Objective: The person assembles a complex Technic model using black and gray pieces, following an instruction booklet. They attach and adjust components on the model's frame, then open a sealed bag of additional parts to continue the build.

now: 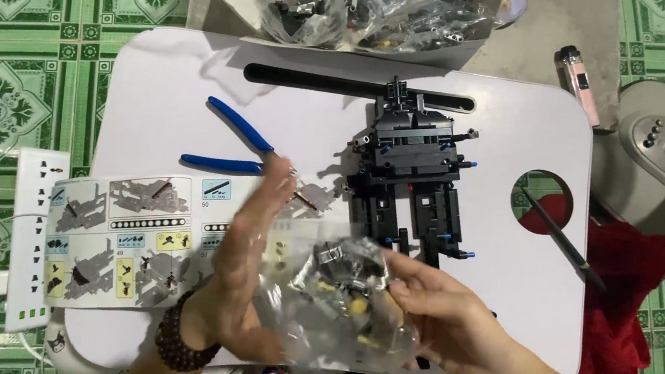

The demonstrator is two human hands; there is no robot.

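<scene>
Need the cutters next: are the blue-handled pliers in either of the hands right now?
No, the blue-handled pliers lie on the white table, while both hands, left and right, hold a clear plastic bag of parts.

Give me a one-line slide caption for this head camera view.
Both hands, left hand and right hand, hold a clear bag of small parts over an instruction booklet, beside a black brick-built model.

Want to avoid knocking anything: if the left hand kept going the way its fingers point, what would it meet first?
Probably the blue-handled pliers: the left hand's fingertips point up the table towards the pliers' jaws. Height above the table is unclear, so it might pass over them.
</scene>
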